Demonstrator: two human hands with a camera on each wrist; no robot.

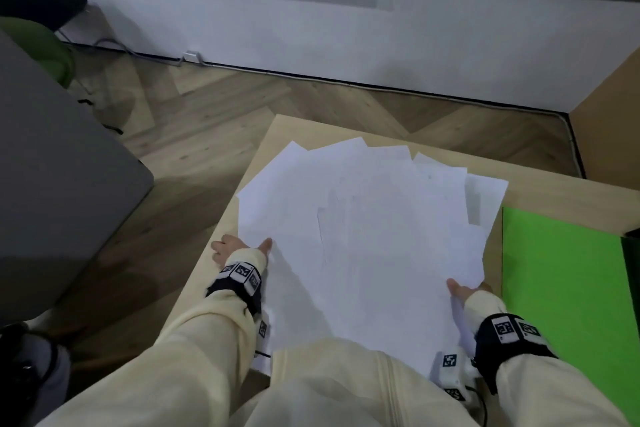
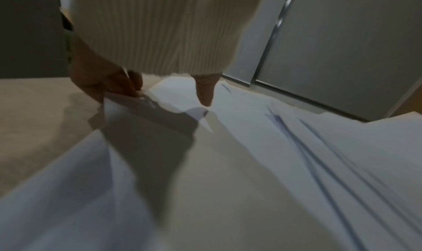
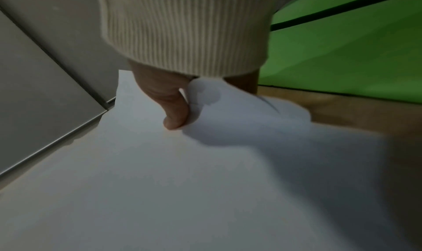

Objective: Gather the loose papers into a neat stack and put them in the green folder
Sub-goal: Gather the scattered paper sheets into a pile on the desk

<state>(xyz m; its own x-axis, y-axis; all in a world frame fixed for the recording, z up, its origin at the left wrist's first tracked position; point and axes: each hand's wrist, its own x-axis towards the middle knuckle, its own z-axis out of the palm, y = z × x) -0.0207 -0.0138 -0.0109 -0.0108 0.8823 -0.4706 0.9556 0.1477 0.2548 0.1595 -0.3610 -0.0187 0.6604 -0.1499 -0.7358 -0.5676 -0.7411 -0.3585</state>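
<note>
Lower centre of the head view: both hands grip the outer edges of the papers, one on each side.
Left hand: at the lower left edge of the sheets; thumb on top, fingers curled at the edge, pinching it; left wrist view shows the thumb on the paper and fingers gripping a lifted edge.
Right hand: at the lower right edge; thumb pressed on top, the sheet bent up around it, pinching the papers; the fingers are hidden.
Papers: a fanned, uneven spread of white sheets overlapping on the table, centre of the frame.
Folder: green, lying open flat at the right edge of the frame, just beside the papers and apart from them.
Cuffs: cream ribbed sleeves cover both wrists.
</note>
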